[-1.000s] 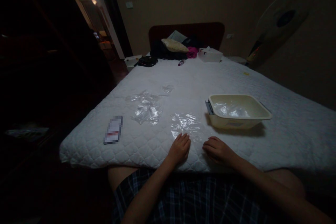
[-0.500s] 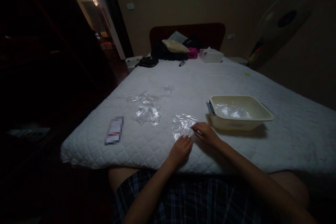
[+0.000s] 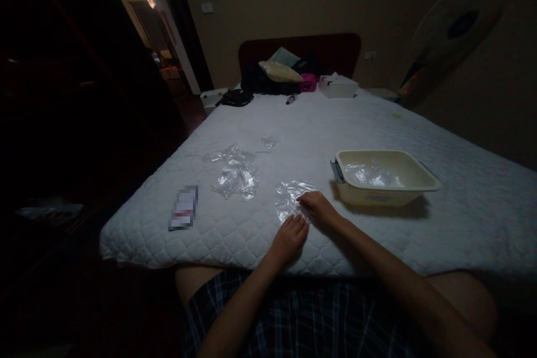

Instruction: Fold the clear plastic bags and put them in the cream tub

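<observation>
A clear plastic bag (image 3: 288, 197) lies flat on the white quilted bed (image 3: 461, 201) close to its near edge. My left hand (image 3: 289, 238) rests on the quilt at the bag's near edge, fingers together and lying flat. My right hand (image 3: 318, 205) lies on the bag's right part, its fingers curled and pressing on the plastic. To the right stands a cream plastic basin (image 3: 388, 177) with another clear bag inside it.
More crumpled clear bags (image 3: 235, 173) lie to the left, with a small printed packet (image 3: 183, 207) beyond them. Clothes, a pillow (image 3: 279, 71) and a white box (image 3: 338, 86) sit by the headboard. A standing fan (image 3: 455, 28) is at the right. Dark floor lies left of the bed.
My right hand moved from the near edge of the bed forward and left onto the bag, and the bag's right side has folded in. My left hand stayed put.
</observation>
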{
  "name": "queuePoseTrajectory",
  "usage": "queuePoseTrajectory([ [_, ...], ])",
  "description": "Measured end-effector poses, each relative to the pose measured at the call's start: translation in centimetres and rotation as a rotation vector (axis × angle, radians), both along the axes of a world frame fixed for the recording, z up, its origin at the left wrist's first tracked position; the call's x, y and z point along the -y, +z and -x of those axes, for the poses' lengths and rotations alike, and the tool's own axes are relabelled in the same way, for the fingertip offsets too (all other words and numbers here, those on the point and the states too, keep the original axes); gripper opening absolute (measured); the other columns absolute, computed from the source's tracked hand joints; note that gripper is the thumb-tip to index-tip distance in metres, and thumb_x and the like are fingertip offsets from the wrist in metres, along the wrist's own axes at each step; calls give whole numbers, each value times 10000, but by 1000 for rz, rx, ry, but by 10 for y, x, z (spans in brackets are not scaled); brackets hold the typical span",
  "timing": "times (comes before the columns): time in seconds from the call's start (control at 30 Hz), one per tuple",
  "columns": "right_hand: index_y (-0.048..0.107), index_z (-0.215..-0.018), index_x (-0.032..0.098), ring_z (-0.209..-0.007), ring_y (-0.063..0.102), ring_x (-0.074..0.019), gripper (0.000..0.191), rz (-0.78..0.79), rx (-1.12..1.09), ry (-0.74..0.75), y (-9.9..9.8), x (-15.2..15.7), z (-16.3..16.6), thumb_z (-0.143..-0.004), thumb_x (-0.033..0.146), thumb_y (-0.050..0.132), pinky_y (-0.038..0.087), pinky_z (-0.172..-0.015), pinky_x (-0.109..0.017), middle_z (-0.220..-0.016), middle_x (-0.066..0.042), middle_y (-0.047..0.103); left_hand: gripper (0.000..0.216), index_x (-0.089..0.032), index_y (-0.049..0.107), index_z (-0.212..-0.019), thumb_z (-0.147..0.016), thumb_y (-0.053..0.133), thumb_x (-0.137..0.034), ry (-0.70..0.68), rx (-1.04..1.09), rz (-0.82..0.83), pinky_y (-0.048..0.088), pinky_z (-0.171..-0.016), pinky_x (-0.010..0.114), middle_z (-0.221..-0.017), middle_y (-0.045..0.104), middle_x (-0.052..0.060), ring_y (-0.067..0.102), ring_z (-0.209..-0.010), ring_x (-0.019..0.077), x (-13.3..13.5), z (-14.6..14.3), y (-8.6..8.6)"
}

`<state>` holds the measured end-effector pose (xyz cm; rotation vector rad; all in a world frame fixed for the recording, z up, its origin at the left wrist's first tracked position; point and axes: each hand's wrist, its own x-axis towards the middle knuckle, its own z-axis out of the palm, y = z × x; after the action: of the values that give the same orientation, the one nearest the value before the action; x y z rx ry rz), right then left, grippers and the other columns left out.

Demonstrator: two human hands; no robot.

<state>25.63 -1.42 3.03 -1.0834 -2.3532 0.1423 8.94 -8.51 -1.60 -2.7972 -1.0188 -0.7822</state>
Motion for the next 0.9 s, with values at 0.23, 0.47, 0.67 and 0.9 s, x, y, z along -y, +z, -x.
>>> queuePoseTrajectory([
  [0.23, 596, -952, 158, -815, 534, -175, 165, -14, 117, -45, -2, -1, 11, -830, 193, 490, 333, -774, -309, -859, -67, 635, 436, -110, 468, -1194, -762, 412, -106, 15, -14, -4, 330, -982, 476, -1220, 516, 133, 390, -1202, 265, 0, 1, -1],
  [0.47, 614, -790, 166, -777, 481, -159, 100, -38, 239, -6, 7, 5, 13, -808, 197, 521, 303, -724, -281, -804, -54, 585, 458, -134, 461, -1207, -750, 439, -131, 57, -35, -9, 309, -976, 474, -1232, 509, 123, 394, -1182, 273, 2, 0, 2],
  [0.67, 623, -813, 180, -794, 478, -170, 90, -62, 322, 33, 4, 3, 14, -791, 195, 537, 289, -755, -304, -830, -59, 585, 416, -149, 470, -1185, -772, 420, -139, 93, -21, -32, 348, -918, 465, -1231, 496, 142, 431, -1133, 269, 4, 0, 3],
  [0.9, 625, -839, 181, -826, 492, -180, 113, -61, 324, 35, 3, 4, 14, -793, 180, 521, 293, -769, -308, -839, -65, 596, 415, -132, 454, -1193, -781, 409, -138, 96, -4, -76, 345, -925, 464, -1181, 511, 153, 442, -1104, 263, 4, 0, 2],
])
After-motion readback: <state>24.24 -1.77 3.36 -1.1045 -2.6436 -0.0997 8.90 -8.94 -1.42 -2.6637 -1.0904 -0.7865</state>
